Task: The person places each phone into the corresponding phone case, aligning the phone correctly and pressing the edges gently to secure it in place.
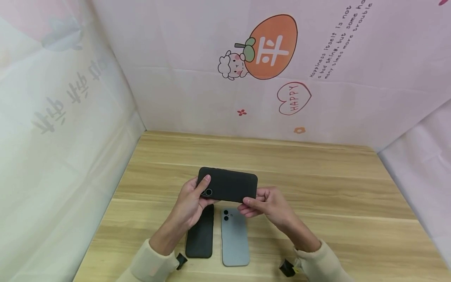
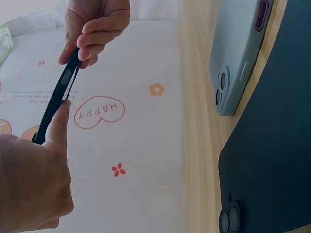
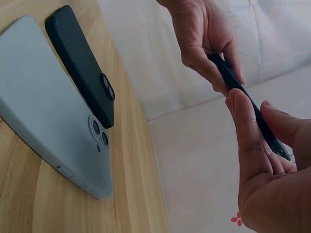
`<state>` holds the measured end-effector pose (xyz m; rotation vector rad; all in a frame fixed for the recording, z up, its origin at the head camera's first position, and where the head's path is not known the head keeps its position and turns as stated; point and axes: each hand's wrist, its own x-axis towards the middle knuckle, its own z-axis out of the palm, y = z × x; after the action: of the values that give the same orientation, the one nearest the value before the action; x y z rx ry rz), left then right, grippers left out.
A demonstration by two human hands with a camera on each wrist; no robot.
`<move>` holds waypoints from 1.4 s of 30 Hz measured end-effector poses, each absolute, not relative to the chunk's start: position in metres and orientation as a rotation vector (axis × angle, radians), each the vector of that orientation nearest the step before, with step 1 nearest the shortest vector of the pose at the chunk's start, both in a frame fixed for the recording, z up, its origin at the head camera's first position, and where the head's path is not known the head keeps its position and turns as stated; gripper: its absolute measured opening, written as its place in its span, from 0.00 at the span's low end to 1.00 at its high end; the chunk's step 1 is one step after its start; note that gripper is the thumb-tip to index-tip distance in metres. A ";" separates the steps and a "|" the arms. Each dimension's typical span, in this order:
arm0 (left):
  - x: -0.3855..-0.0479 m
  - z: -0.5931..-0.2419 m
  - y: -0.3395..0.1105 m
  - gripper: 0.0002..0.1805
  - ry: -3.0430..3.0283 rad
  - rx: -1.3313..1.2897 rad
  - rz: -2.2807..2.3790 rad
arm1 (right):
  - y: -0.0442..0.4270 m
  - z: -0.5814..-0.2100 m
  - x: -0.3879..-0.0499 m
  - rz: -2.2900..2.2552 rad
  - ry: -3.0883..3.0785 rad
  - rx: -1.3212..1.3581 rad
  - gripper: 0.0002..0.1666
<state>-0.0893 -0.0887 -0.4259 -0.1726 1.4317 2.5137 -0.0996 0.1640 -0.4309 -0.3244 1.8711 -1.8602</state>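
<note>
A matte black phone [image 1: 229,185] is held up sideways above the table, its back facing the head camera. My left hand [image 1: 188,201] grips its left end, the thumb lying over the back beside the round lenses. At the other end, my right hand [image 1: 269,205] pinches the near corner between thumb and fingers. Both wrist views show the held phone edge-on; a side button shows in the left one. Below lie a second black phone [image 1: 200,235], partly hidden by my left hand, and a pale grey-blue phone [image 1: 235,239], both back up.
The wood-grain table [image 1: 317,176] extends to both sides. A white printed cloth [image 1: 197,70] rises behind it, with more cloth at left and right. Small black devices [image 1: 287,268] sit at the cuffs of the cream sleeves [image 1: 322,262].
</note>
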 end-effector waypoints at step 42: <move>-0.091 -0.442 -0.113 0.21 1.643 0.040 2.037 | 0.138 -0.423 -0.109 -1.576 2.038 -0.375 0.13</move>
<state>-0.0910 -0.1130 -0.4416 0.0403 1.6434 2.0368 -0.1093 0.1378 -0.4225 -0.3754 2.0380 -1.5759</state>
